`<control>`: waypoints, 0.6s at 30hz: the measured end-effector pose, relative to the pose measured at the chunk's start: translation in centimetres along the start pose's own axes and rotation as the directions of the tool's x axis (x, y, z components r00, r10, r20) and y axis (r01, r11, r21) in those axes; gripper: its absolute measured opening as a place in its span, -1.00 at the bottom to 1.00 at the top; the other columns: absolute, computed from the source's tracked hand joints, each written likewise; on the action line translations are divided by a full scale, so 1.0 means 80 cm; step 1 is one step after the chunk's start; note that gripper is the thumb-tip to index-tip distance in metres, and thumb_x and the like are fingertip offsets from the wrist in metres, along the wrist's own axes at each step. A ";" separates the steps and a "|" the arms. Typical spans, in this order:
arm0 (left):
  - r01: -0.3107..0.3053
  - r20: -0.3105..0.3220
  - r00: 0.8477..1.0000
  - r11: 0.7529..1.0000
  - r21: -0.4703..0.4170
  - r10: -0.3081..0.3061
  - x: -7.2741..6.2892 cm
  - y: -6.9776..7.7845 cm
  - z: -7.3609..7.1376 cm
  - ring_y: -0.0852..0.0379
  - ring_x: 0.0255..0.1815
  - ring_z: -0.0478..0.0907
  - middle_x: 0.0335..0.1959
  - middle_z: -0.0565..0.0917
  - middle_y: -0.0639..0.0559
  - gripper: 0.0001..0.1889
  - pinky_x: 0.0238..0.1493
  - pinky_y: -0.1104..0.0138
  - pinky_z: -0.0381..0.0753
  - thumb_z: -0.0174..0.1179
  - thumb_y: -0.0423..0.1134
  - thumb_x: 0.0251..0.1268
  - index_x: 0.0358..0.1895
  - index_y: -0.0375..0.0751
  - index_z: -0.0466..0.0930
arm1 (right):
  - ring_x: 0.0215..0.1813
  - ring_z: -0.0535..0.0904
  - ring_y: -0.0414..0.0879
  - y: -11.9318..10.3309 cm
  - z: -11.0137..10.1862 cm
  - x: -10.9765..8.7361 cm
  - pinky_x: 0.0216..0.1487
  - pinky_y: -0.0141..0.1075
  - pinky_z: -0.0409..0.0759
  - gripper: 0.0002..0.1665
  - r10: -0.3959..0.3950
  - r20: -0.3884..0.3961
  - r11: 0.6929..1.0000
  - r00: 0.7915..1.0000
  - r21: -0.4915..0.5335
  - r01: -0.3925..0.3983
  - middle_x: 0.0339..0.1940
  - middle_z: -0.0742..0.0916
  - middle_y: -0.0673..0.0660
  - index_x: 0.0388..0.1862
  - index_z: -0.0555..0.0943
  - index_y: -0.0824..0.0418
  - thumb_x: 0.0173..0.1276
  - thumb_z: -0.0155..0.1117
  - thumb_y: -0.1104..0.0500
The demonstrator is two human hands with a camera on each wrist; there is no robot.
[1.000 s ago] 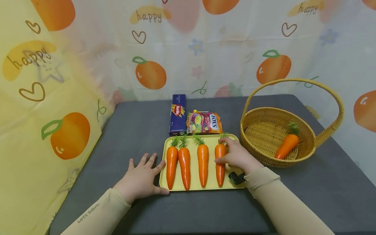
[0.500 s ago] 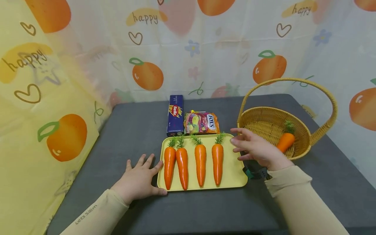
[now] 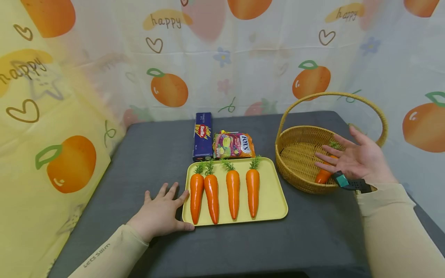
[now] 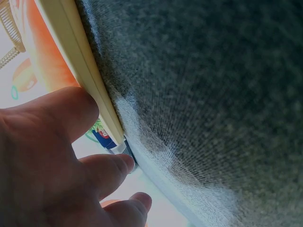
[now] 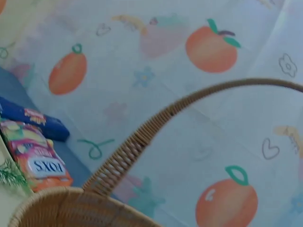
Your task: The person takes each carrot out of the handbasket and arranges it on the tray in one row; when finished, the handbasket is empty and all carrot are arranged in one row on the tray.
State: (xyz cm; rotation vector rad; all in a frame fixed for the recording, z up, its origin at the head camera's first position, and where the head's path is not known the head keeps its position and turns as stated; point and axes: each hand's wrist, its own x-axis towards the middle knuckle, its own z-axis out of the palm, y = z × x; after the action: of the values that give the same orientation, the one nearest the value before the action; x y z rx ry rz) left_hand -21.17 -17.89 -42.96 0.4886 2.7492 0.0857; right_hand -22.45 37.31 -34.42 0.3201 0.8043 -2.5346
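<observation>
Several orange carrots with green tops, one a carrot (image 3: pixel 252 193) at the row's right end, lie side by side on a yellow tray (image 3: pixel 272 200). My left hand (image 3: pixel 158 212) is spread at the tray's left side, thumb by its front corner; the left wrist view shows a finger against the tray's rim (image 4: pixel 87 71). Over the right side of a wicker basket (image 3: pixel 295 179), my right hand (image 3: pixel 361 160) has its palm turned up, fingers extended and holding nothing. Behind those fingers, another carrot (image 3: pixel 323 175) lies in the basket, partly hidden.
A blue Barilla spaghetti box (image 3: pixel 202 137) and a colourful Fox's candy bag (image 3: pixel 233 145) lie behind the tray. The basket's tall handle (image 3: pixel 330 94) arches above it. A printed curtain (image 3: pixel 250 77) hangs along the table's back edge.
My right hand has left the rightmost carrot on the tray, moved right to the basket and turned its palm up. The left hand has stayed at the tray. The view has shifted slightly right.
</observation>
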 end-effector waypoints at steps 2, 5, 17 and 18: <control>0.008 0.006 1.000 1.000 -0.004 -0.008 0.000 -0.002 0.000 -0.62 0.78 -0.03 0.81 0.13 -0.36 0.27 0.41 -0.79 -0.16 0.37 0.73 -0.01 0.75 0.09 0.34 | 0.85 -0.63 -0.11 -0.005 -0.001 -0.001 0.74 0.33 0.17 0.04 -0.012 -0.090 1.000 0.996 0.022 0.014 0.76 -0.54 -0.38 0.65 -0.58 -0.74 0.69 -0.03 -0.44; 0.017 0.013 1.000 1.000 -0.013 -0.017 0.001 -0.004 0.000 -0.62 0.77 -0.04 0.81 0.12 -0.37 0.28 0.41 -0.79 -0.17 0.37 0.73 0.00 0.75 0.09 0.34 | 0.81 -0.70 -0.17 -0.009 -0.003 -0.001 0.85 0.07 -0.33 0.04 -0.026 -0.177 0.999 0.984 -0.031 0.020 0.68 -0.64 -0.39 0.56 -0.73 -0.66 0.69 -0.14 -0.47; 0.017 0.006 1.000 0.999 -0.037 -0.016 0.003 -0.002 0.003 -0.61 0.78 -0.03 0.81 0.12 -0.35 0.26 0.40 -0.80 -0.15 0.41 0.69 0.01 0.75 0.08 0.34 | 0.73 -0.83 -0.21 -0.011 -0.008 0.026 0.76 -0.03 -0.67 0.06 -0.121 -0.358 0.972 0.926 -0.234 0.037 0.66 -0.69 -0.34 0.54 -0.90 -0.48 0.81 -0.24 -0.32; 0.017 0.009 1.000 0.999 -0.042 -0.017 0.003 -0.001 0.003 -0.61 0.78 -0.04 0.82 0.11 -0.35 0.26 0.40 -0.80 -0.15 0.41 0.68 0.01 0.75 0.08 0.34 | 0.73 -0.84 -0.21 -0.012 -0.008 0.028 0.76 -0.02 -0.66 0.08 -0.123 -0.372 0.972 0.920 -0.230 0.038 0.64 -0.71 -0.35 0.53 -0.93 -0.47 0.81 -0.24 -0.30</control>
State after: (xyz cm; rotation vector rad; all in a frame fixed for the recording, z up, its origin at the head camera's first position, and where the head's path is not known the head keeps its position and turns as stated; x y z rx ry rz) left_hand -21.32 -17.92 -43.30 0.4534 2.7362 0.1367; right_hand -24.81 37.58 -35.30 0.7398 1.2572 -2.4585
